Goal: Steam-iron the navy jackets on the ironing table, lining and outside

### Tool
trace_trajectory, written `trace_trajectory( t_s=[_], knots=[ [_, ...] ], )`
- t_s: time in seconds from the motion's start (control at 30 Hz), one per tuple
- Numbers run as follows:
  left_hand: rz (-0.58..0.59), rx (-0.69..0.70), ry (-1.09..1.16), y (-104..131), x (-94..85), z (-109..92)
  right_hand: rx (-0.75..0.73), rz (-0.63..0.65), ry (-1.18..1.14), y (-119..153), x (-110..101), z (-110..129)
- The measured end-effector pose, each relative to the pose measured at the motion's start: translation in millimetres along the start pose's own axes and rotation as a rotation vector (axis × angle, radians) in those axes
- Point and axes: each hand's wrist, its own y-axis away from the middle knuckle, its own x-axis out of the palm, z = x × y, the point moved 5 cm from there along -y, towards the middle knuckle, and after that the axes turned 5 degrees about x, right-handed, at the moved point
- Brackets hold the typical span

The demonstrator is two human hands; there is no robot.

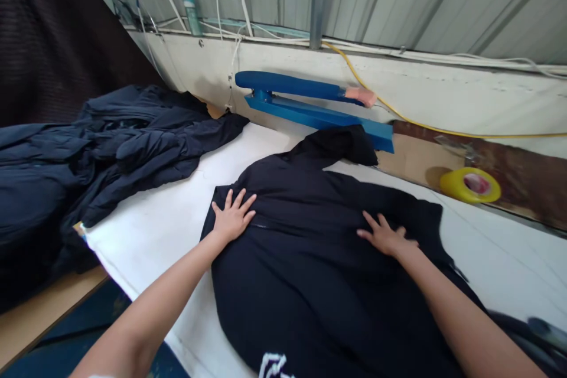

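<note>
A black garment (pixel 305 260) with a zip lies spread over the white table cover, white lettering showing at its near edge. On its left side my left hand (pixel 233 217) rests flat, fingers spread. Further right, my right hand (pixel 386 236) presses on the cloth with its fingers apart. Neither hand grips anything. A narrow part of the garment, perhaps a sleeve or hood, reaches back toward a blue padded sleeve board (pixel 292 85). The underside of the garment is hidden.
Dark navy jackets (pixel 133 142) are heaped at the left. A roll of yellow tape (pixel 470 185) lies on the ledge at the back right. A yellow cable (pixel 398 112) runs along the wall. A teal bottle (pixel 192 16) stands on the wall ledge. The white table cover (pixel 163 230) shows between the garments.
</note>
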Motion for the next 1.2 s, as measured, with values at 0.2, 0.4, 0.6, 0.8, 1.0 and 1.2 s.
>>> trace_trajectory(
  t_s=[0.2, 0.4, 0.6, 0.8, 1.0, 1.2],
  knots=[
    [-0.02, -0.114, -0.076, -20.4, -2.1, -15.3, 0.04, -0.276, -0.076, 7.3, -42.0, 25.1],
    [-0.095, 0.03, -0.071, 24.4, 28.4, 1.0, 0.074, -0.431, 0.055, 99.5, 33.5, -27.0],
    [-0.022, 0.103, -0.055, 25.5, 34.6, 14.1, 0.116, -0.287, -0.009, 111.2, 61.7, -51.3],
    [-0.148, 0.356, -0.144, 33.3, 6.2, -21.7, 0.128, -0.277, -0.114, 79.0, 30.4, -65.7],
    [-0.109, 0.353, -0.17, 26.7, 6.7, -32.1, 0.18, -0.571, -0.056, 54.1, -10.3, -90.8],
    [-0.004, 0.312, -0.119, 20.7, 3.5, -19.9, 0.03, -0.442, 0.105, 22.0, -25.1, -87.6]
  ],
)
